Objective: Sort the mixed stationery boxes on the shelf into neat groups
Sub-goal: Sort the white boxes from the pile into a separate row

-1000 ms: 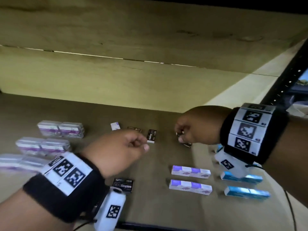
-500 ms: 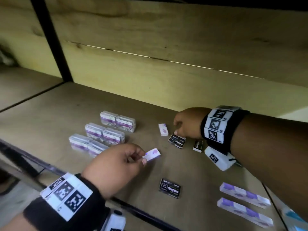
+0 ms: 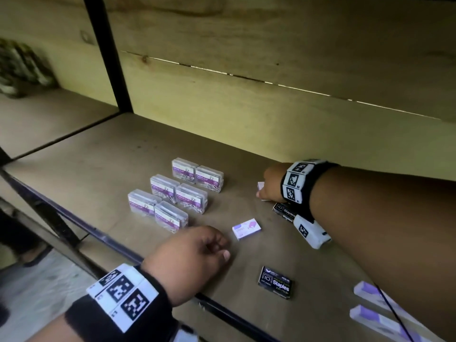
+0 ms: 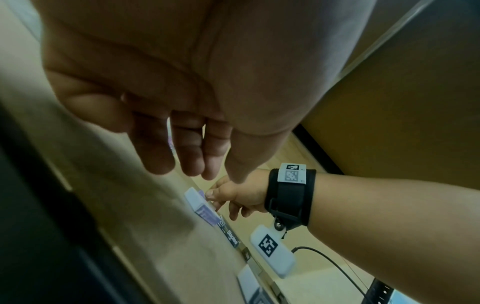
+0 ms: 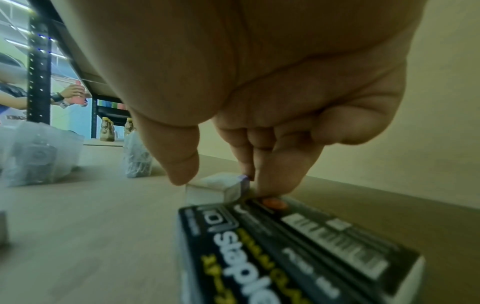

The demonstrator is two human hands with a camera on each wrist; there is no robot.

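A small white-purple box (image 5: pixel 217 188) lies flat on the shelf (image 3: pixel 103 166), far side, approx. mid-width, and is pinched by the right hand (image 3: pixel 269 182): thumb on its left edge, fingers (image 5: pixel 275 176) curled down on the right edge, so the hand is clamped on it. Just near of it, a black staples box (image 5: pixel 291 253) lies beneath the wrist, touching or nearly so; which one cannot be told.

The left hand (image 3: pixel 190 255) hangs over the near shelf edge, fingers (image 4: pixel 189 152) loosely curled together, nothing held. A 2nd white-purple box (image 3: pixel 246 228) lies just beyond it, apart from the fingertips.

Handling, as judged: thin card boxes, prob. light but dense if full of staples; stiff enough for an edge pinch, glossy so slightly slippery, w/ corners easily crushed. Best taken across the short sides, low, thumb vs. 2 fingers.

Clear paper-clip boxes (image 3: pixel 177 196) are already grouped in paired rows at left. Another black staples box (image 3: pixel 275 282) sits near right, and long white-purple boxes (image 3: pixel 375 314) lie at the near right corner.
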